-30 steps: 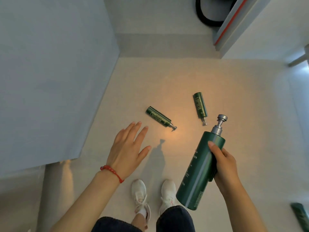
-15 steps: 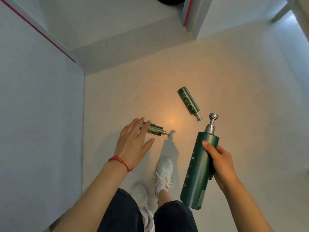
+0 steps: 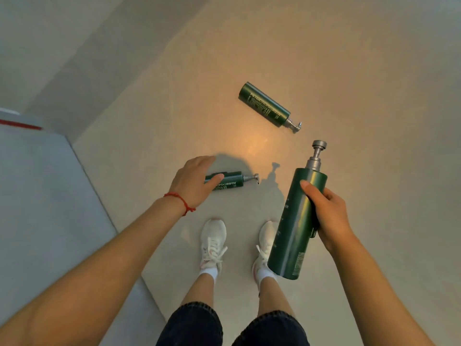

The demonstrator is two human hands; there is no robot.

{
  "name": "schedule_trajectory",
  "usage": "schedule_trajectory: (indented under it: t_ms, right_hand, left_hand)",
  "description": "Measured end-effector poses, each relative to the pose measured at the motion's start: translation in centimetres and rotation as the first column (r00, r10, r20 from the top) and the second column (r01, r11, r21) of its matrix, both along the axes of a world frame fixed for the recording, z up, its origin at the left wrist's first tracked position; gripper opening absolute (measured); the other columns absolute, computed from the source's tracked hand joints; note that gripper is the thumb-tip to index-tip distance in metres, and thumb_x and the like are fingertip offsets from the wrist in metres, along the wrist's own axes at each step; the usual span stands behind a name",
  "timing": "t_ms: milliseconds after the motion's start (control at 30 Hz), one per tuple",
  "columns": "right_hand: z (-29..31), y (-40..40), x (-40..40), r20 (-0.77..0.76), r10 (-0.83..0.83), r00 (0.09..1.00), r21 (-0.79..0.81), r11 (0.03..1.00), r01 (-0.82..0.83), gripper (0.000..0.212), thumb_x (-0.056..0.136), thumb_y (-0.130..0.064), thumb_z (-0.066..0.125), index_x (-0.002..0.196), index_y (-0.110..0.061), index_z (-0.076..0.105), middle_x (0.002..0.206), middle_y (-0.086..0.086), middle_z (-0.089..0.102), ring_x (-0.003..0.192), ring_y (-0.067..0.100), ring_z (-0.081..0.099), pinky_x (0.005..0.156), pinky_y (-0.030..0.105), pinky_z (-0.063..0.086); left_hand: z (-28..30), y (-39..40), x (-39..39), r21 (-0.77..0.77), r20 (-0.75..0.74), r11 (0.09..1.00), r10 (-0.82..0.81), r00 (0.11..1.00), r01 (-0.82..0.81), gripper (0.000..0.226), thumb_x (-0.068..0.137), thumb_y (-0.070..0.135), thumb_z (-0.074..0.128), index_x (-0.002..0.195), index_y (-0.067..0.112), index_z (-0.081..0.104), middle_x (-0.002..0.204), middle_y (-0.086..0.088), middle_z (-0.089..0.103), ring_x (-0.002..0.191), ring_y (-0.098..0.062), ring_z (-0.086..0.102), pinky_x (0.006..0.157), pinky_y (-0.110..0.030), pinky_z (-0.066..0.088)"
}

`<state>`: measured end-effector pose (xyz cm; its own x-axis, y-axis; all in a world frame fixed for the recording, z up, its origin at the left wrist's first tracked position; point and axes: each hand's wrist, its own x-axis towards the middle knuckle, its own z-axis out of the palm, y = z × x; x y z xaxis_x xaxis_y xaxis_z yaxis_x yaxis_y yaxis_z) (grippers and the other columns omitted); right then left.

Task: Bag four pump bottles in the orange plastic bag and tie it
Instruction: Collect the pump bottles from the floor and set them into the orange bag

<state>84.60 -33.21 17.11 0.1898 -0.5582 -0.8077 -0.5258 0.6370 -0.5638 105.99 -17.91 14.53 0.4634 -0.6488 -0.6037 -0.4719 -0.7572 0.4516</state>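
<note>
Right hand [image 3: 329, 216] grips large bottle [image 3: 296, 221] (held aloft); left hand [image 3: 192, 182] curls onto small bottle [image 3: 229, 182] lying on floor [image 3: 374, 71].

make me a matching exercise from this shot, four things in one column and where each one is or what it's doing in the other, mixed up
Things:
1. large green pump bottle
2. near small bottle
3. far small bottle
4. red string bracelet

States:
A. lying alone on the floor, untouched
B. tied round the left wrist
C. held off the floor in the right hand
D. lying on the floor under the left hand, which reaches onto it

Pairs: 1-C, 2-D, 3-A, 4-B
</note>
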Motion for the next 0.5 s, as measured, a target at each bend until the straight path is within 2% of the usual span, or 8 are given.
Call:
schedule_trajectory:
  t_ms: [100,200,300,500]
  right_hand:
    - [-4.4,1.5,-0.7,0.000,-0.045,0.999,0.013,0.999,0.045,0.028,0.073,-0.040,0.070,0.092,-0.021,0.064,0.082,0.003,0.068,0.072,0.019,0.066,0.059,0.028,0.050]
    - [-9.2,2.7,-1.6,0.001,-0.086,0.996,0.042,0.995,0.086,0.024,0.073,-0.039,0.071,0.088,-0.021,0.065,0.079,0.002,0.069,0.063,0.013,0.068,0.052,0.023,0.051]
    - [-13.6,3.6,-2.7,-0.027,-0.090,0.996,0.061,0.994,0.092,0.021,0.073,-0.039,0.070,0.088,-0.026,0.063,0.082,0.002,0.069,0.064,0.012,0.068,0.049,0.019,0.050]
    - [-19.6,4.2,-5.2,-0.052,-0.071,0.996,0.040,0.997,0.073,0.018,0.075,-0.036,0.069,0.089,-0.027,0.061,0.084,0.003,0.069,0.061,0.011,0.069,0.045,0.016,0.049]
  left_hand:
    - [-5.3,0.2,0.7,0.064,-0.046,0.998,-0.018,0.999,0.021,0.052,0.090,0.035,0.050,0.135,0.012,0.037,0.142,-0.011,0.041,0.130,-0.026,0.035,0.107,-0.039,0.030]
    - [-10.8,0.1,0.6,0.090,-0.103,0.996,0.008,0.995,0.001,0.051,0.088,0.034,0.055,0.132,0.011,0.042,0.139,-0.011,0.044,0.127,-0.026,0.039,0.104,-0.034,0.029]
    - [-16.2,-0.1,0.2,0.121,-0.158,0.991,0.067,0.985,-0.048,0.052,0.083,0.032,0.062,0.129,0.012,0.046,0.137,-0.011,0.048,0.126,-0.024,0.042,0.102,-0.029,0.030]
    - [-24.9,0.8,0.0,0.231,-0.143,0.972,0.069,0.987,-0.034,0.065,0.067,0.024,0.078,0.126,0.014,0.051,0.130,-0.012,0.054,0.118,-0.026,0.048,0.096,-0.027,0.035]
